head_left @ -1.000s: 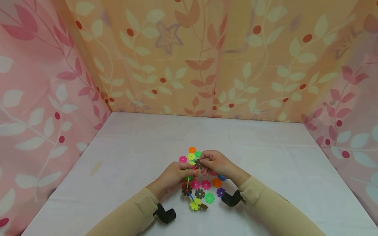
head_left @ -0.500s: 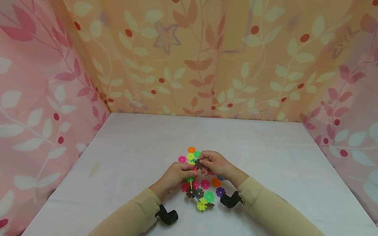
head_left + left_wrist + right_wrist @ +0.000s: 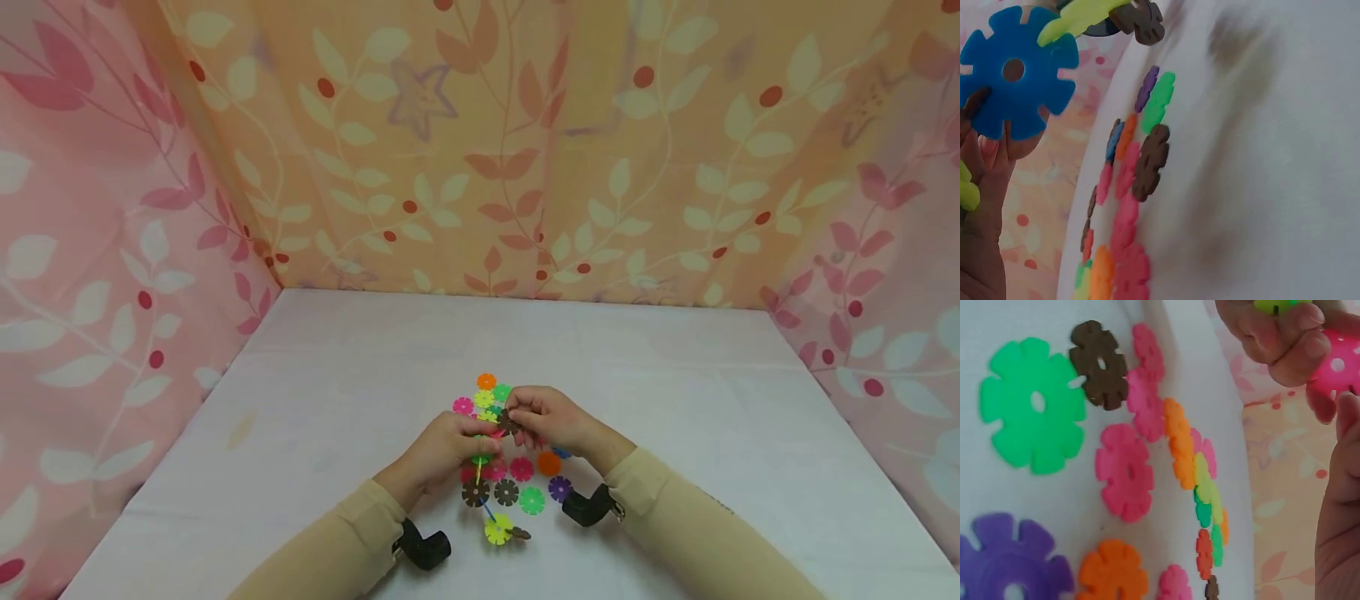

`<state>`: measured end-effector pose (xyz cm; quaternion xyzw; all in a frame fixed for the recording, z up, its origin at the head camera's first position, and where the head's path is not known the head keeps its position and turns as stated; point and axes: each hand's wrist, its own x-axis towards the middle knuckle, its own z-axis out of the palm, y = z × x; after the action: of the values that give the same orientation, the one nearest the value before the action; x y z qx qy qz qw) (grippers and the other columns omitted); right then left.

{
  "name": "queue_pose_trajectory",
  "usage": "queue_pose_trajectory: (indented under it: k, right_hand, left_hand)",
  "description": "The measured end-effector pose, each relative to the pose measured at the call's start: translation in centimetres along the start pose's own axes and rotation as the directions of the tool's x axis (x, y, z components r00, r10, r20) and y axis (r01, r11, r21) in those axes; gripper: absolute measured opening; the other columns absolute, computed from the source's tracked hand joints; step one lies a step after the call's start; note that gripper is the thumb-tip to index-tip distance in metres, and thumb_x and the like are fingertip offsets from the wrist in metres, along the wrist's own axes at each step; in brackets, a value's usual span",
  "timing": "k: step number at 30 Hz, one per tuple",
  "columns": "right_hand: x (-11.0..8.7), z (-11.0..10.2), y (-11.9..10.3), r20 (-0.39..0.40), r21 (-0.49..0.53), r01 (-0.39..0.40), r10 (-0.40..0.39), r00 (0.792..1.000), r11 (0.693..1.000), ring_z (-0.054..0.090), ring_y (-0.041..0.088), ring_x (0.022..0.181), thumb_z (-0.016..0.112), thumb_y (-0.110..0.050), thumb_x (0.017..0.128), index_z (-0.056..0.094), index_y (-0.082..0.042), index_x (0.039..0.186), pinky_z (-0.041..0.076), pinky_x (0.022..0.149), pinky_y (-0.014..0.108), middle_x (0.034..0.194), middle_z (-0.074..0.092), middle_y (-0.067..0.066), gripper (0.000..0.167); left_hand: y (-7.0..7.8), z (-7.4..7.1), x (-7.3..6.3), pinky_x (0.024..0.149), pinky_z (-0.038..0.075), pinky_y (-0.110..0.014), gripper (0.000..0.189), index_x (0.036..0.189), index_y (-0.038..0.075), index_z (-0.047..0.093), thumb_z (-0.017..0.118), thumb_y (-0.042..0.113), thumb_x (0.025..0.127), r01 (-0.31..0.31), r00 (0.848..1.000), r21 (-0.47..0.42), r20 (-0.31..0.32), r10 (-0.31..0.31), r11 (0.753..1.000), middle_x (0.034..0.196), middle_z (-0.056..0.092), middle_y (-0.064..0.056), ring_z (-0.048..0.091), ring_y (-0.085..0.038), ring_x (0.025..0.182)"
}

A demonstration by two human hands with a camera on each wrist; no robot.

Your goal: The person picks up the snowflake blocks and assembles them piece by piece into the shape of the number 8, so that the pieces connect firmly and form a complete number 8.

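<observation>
My left hand [image 3: 437, 452] pinches a chain of slotted plastic snowflake discs. From its fingers hang a green disc [image 3: 481, 457], a brown one [image 3: 476, 492], a blue one [image 3: 1022, 94] and a yellow disc [image 3: 498, 529] with a small brown disc [image 3: 521, 533] at the tail. At the chain's upper end, a pink disc [image 3: 1337, 366] sits by the left fingertips. My right hand [image 3: 557, 418] pinches another brown disc [image 3: 509, 423] close against that pink one. Whether their slots are joined is hidden by the fingers.
Loose snowflake discs lie on the white table [image 3: 337, 358] under and behind the hands, among them an orange [image 3: 549, 464], a purple [image 3: 559, 488], a light green [image 3: 532, 501] and several pink ones. Patterned cloth [image 3: 480, 167] walls the back and sides.
The hanging chain swung right, then back left. The brown disc in my right hand has shifted slightly down and turned a little. Both hands have otherwise stayed nearly in place.
</observation>
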<state>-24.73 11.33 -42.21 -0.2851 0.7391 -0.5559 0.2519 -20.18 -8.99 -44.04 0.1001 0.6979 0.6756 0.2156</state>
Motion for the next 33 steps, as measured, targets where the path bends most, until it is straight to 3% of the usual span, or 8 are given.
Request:
queue_pose_trajectory:
  k: [5,8,12,15,19,21,28,33]
  right_hand:
    - [0.1,0.0,-0.4,-0.033,0.019,0.107,-0.106,0.994,0.994,0.055,0.016,0.053,0.048,-0.010,0.095,0.053,0.001,0.091,0.051,0.050,0.028,0.071,0.061,0.015,0.013]
    - [0.0,0.0,-0.4,-0.020,0.046,0.140,-0.139,0.990,0.989,0.060,0.018,0.059,0.050,-0.009,0.093,0.053,0.002,0.093,0.054,0.057,0.031,0.078,0.062,0.020,0.012]
    - [-0.2,0.0,-0.3,0.010,0.072,0.171,-0.172,0.985,0.983,0.065,0.025,0.070,0.051,-0.009,0.093,0.053,0.005,0.096,0.055,0.065,0.036,0.085,0.063,0.025,0.014]
    - [-0.4,0.0,-0.3,0.019,0.071,0.198,-0.199,0.980,0.978,0.066,0.029,0.074,0.052,-0.009,0.093,0.054,0.004,0.097,0.055,0.067,0.038,0.087,0.064,0.024,0.015]
    - [-0.6,-0.2,-0.4,0.026,0.071,0.230,-0.233,0.972,0.970,0.066,0.031,0.077,0.051,-0.008,0.093,0.056,0.004,0.099,0.054,0.069,0.040,0.090,0.064,0.022,0.014]
    - [-0.7,-0.3,-0.5,0.025,0.066,0.243,-0.245,0.969,0.968,0.066,0.031,0.078,0.051,-0.007,0.093,0.056,0.004,0.099,0.054,0.069,0.039,0.091,0.064,0.022,0.014]
    - [-1.0,-0.6,-0.8,0.012,0.020,0.250,-0.251,0.968,0.968,0.066,0.031,0.079,0.052,-0.006,0.092,0.058,0.004,0.097,0.054,0.070,0.038,0.090,0.064,0.021,0.014]
    - [-1.2,-0.5,-1.1,-0.006,0.021,0.228,-0.228,0.974,0.973,0.066,0.031,0.079,0.054,-0.009,0.092,0.059,0.005,0.095,0.054,0.070,0.040,0.089,0.065,0.021,0.015]
  left_hand:
    - [1.2,-0.3,-0.1,0.074,0.053,-0.034,0.039,0.112,-0.004,0.062,0.070,0.018,0.080,0.018,0.999,0.021,-0.049,-0.017,1.000,0.095,0.066,-0.016,0.065,-0.020,0.080]
    - [1.9,-0.3,-0.3,0.066,0.052,-0.029,0.038,0.110,0.000,0.064,0.072,0.022,0.079,0.037,0.997,0.053,-0.077,-0.033,0.998,0.088,0.068,-0.013,0.064,-0.018,0.075]
    - [2.4,-0.3,-0.7,0.044,0.037,-0.021,0.033,0.107,0.008,0.067,0.072,0.024,0.079,0.046,0.995,0.119,-0.095,-0.035,0.992,0.083,0.068,-0.012,0.057,-0.015,0.062]
    - [2.7,-0.2,-1.0,0.046,0.044,-0.024,0.032,0.108,0.011,0.067,0.072,0.023,0.078,0.023,0.997,0.132,-0.081,-0.012,0.991,0.087,0.067,-0.011,0.059,-0.020,0.063]
    - [2.9,-0.1,-1.2,0.070,0.054,-0.036,0.036,0.113,0.009,0.064,0.071,0.020,0.080,-0.015,0.998,0.115,-0.052,0.021,0.993,0.100,0.065,-0.007,0.065,-0.029,0.079]
    - [3.0,0.0,-1.2,0.072,0.054,-0.040,0.038,0.115,0.010,0.063,0.071,0.021,0.080,-0.022,0.999,0.118,-0.041,0.027,0.993,0.103,0.063,-0.007,0.065,-0.031,0.079]
    - [3.4,-0.1,-1.2,0.066,0.054,-0.039,0.041,0.116,0.013,0.063,0.073,0.027,0.078,-0.068,0.997,0.189,-0.019,0.073,0.980,0.110,0.060,-0.007,0.063,-0.026,0.073]
    - [3.4,-0.1,-1.0,0.048,0.042,-0.023,0.041,0.114,0.014,0.065,0.073,0.030,0.078,-0.037,0.995,0.266,-0.080,0.061,0.963,0.086,0.064,-0.010,0.055,-0.026,0.059]
